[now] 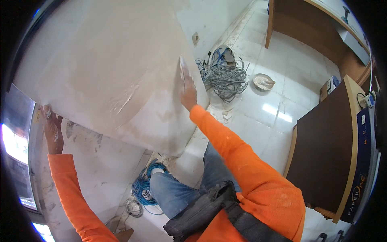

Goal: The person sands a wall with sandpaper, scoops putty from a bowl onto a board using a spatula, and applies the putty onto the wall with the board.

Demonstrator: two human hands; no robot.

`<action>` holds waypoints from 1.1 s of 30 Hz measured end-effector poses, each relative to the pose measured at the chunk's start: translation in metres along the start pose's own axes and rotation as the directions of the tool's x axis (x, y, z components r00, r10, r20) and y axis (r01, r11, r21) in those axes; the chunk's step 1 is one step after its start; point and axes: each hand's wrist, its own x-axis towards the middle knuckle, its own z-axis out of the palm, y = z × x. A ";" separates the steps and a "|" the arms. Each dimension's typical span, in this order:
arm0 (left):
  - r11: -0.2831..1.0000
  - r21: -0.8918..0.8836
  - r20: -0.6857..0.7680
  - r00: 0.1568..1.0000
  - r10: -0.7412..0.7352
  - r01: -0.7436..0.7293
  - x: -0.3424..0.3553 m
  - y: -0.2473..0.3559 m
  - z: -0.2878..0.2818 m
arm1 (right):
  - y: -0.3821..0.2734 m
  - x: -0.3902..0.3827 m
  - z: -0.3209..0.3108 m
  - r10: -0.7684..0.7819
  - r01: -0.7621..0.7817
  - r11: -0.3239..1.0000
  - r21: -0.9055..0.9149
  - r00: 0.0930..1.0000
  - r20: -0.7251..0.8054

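In front of me rises a wall section [121,60] coated in white and beige filler, with a raised streak [127,99] near its middle. My right hand [188,92] is closed on a thin flat blade [182,66] smeared with white, which looks like a putty knife. It stands edge-on against the right side of the coated surface; its handle is hidden by the fingers. At far left, my left hand [52,127], spotted with white filler, curls its fingers on the lower corner of the wall section beside the window.
Grey cable coils [227,80] lie on the tiled floor, next to a round bowl [262,86] of pale paste. Blue cable [143,187] is coiled by my leg. A dark wood panel [322,149] and a desk [310,36] stand at right. A socket [195,38] is on the wall.
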 end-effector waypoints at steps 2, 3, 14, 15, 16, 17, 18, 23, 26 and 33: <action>0.999 0.031 0.017 1.000 0.023 -0.023 -0.006 0.003 -0.002 | -0.029 -0.010 -0.027 0.121 -0.163 0.967 0.195 0.970 0.210; 0.999 0.022 0.021 0.999 0.030 -0.030 -0.004 0.005 0.003 | -0.012 0.000 -0.029 0.116 -0.155 0.970 0.189 0.973 0.201; 1.000 0.029 0.013 1.000 -0.013 0.013 -0.001 0.004 0.002 | 0.004 -0.022 -0.052 0.295 -0.253 0.955 -0.155 0.861 0.415; 1.000 0.028 0.007 1.000 -0.014 0.014 -0.001 0.009 0.005 | 0.017 -0.002 -0.059 0.089 -0.056 0.989 -0.135 0.963 0.253; 0.999 0.053 0.017 1.000 0.007 -0.008 0.000 0.009 0.011 | 0.035 0.024 -0.061 -0.122 0.134 0.978 -0.160 0.989 0.083; 0.996 0.085 0.024 0.999 0.025 -0.027 0.000 0.008 0.013 | 0.039 0.048 -0.057 -0.122 0.125 0.980 -0.153 0.992 0.028; 0.996 0.087 0.026 1.000 0.017 -0.019 0.001 0.005 0.013 | 0.036 0.070 -0.055 -0.124 0.119 0.982 -0.146 0.992 -0.029; 0.997 0.075 0.059 0.998 0.033 -0.037 0.003 0.002 0.008 | 0.040 0.053 -0.018 -0.078 0.104 0.985 -0.138 0.981 0.179; 0.997 0.072 -0.038 0.999 -0.016 0.019 -0.004 0.014 0.019 | 0.020 -0.060 -0.012 -0.173 0.213 0.962 -0.171 0.959 0.224; 0.997 0.071 -0.008 1.000 -0.010 0.010 -0.003 0.007 0.011 | 0.072 0.007 -0.077 0.431 -0.411 0.899 -0.150 0.891 0.143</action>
